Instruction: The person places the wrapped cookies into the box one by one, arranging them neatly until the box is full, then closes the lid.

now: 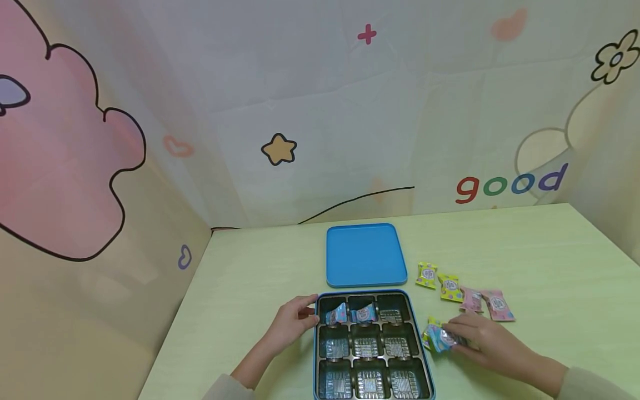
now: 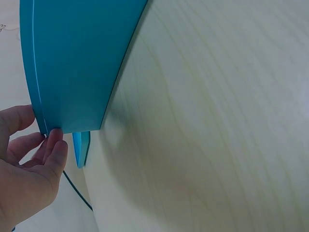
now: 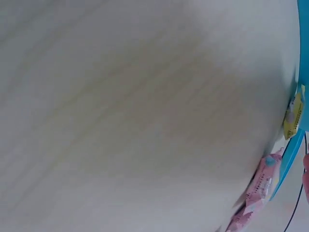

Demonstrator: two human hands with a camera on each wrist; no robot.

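A blue box (image 1: 317,361) with a black tray of square compartments lies at the front middle in the head view. Blue-wrapped candies (image 1: 363,314) sit in its back-left and back-middle compartments. My left hand (image 1: 294,321) holds the box at its back-left corner; in the left wrist view its fingertips (image 2: 58,145) are right at that corner. Beside the box's right wall, my right hand (image 1: 482,340) pinches a blue-wrapped candy (image 1: 440,338) between fingers and thumb. A yellow-wrapped candy (image 1: 428,328) shows partly behind it. The right wrist view mostly misses this hand.
Behind the box lies a flat blue lid (image 1: 366,255). To its right are two yellow candies (image 1: 427,275) and two pink candies (image 1: 497,305), beyond my right hand. A printed cloth (image 1: 320,111) stands as a wall behind the pale wooden table (image 1: 250,266).
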